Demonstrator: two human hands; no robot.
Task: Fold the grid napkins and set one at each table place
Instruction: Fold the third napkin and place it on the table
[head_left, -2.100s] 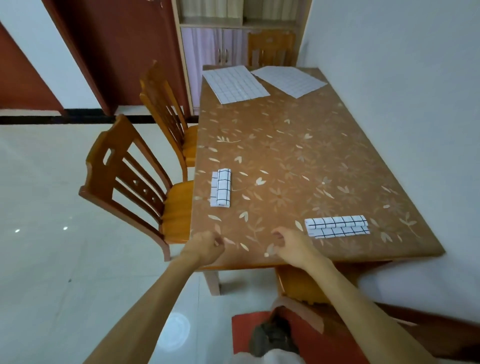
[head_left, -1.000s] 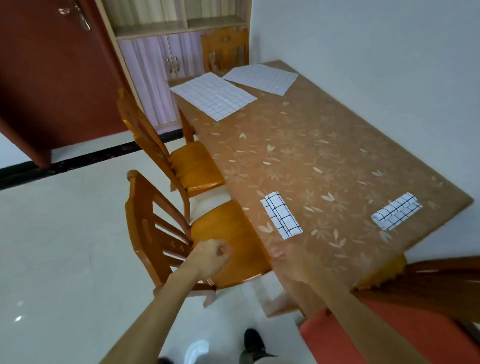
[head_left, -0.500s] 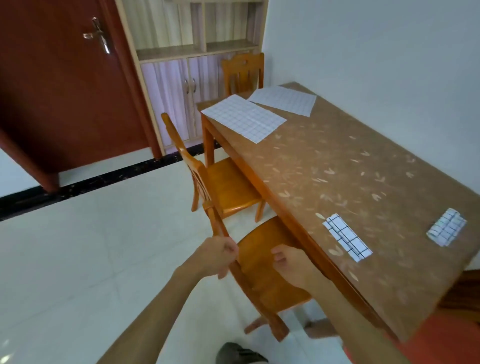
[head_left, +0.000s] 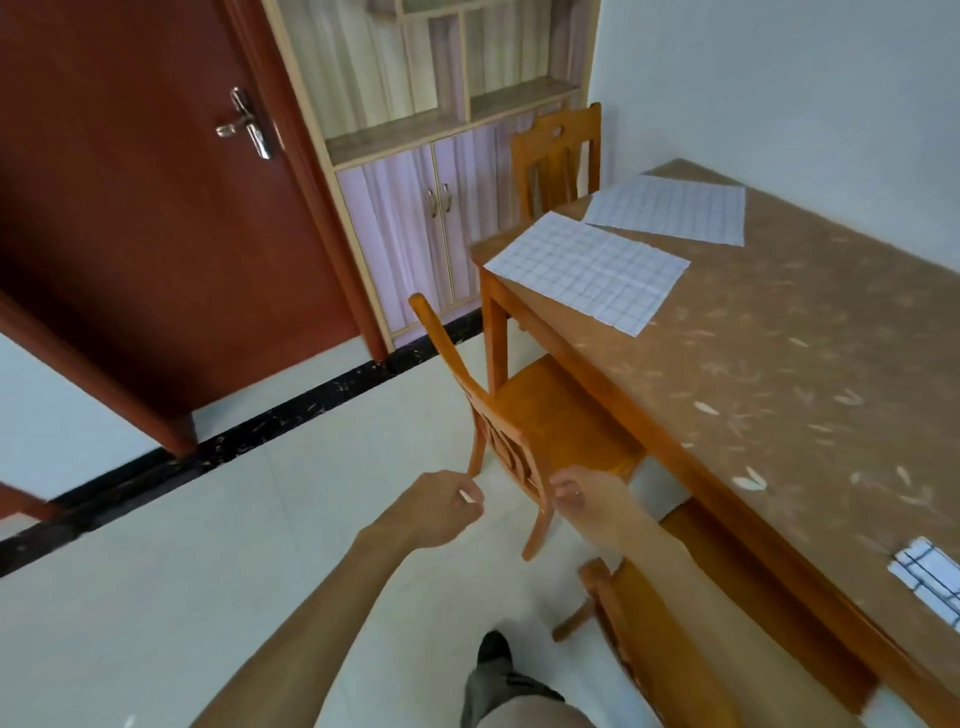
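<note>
The person is standing on the pale glossy tiled floor (head_left: 218, 545) beside the long side of the brown table with its pale leaf pattern (head_left: 779, 395). Both forearms are reaching forward at waist height. The left hand (head_left: 441, 506) is curling its fingers in toward the palm, and nothing is showing in it. The right hand (head_left: 584, 501) is curling the same way just beside the top rail of the slatted orange wooden chair (head_left: 524, 415). Blur is hiding whether it is touching the rail.

The work is waiting at the table's far end, ahead and to the right of both hands and well apart from them. There the nearer flat white grid napkin (head_left: 587, 270) is lying unfolded with one corner reaching the table edge, its long axis running diagonally in from that edge. The farther flat white grid napkin (head_left: 670, 208) is lying just behind it, their edges meeting. The table is lying on the person's right, so the right hand looks better placed to reach first.

A small folded grid napkin (head_left: 930, 577) is already sitting at a place near the right border of the view. Both flat sheets are looking thin, limp and faintly creased, likely to slide on the smooth top. A dark red wooden door (head_left: 135, 218) and a pale cabinet (head_left: 415, 218) are standing behind.
</note>
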